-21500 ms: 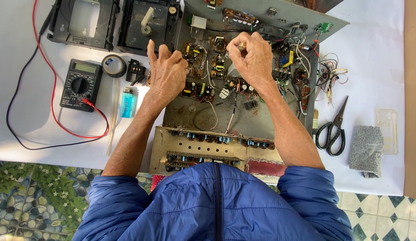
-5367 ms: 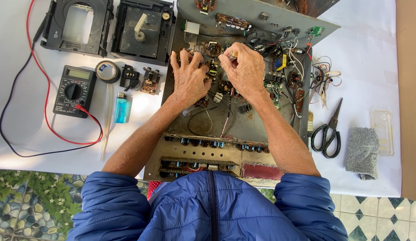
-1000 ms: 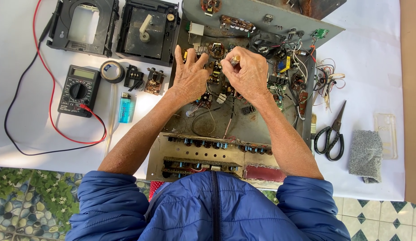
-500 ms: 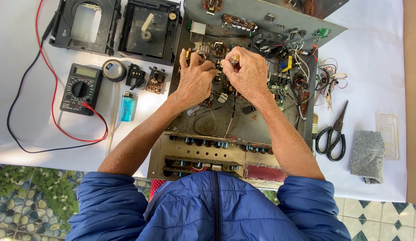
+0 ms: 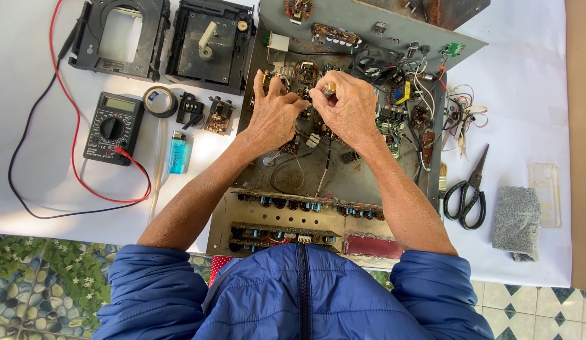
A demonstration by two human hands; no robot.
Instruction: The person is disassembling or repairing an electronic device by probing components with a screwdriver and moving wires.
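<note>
Amplifier chassis [image 5: 343,176] open on white surface [image 5: 532,75]; right hand [image 5: 346,107] pinching small brass-tipped part [image 5: 329,88], left hand [image 5: 272,113] resting half-curled on components, gripping nothing visible.

A single head-worn camera looks almost straight down from above the person's blue padded jacket [image 5: 299,296] onto the white-covered worktop [image 5: 532,82]. It sits close enough that the open grey metal electronics chassis [image 5: 343,170] fills the middle of the view.
</note>
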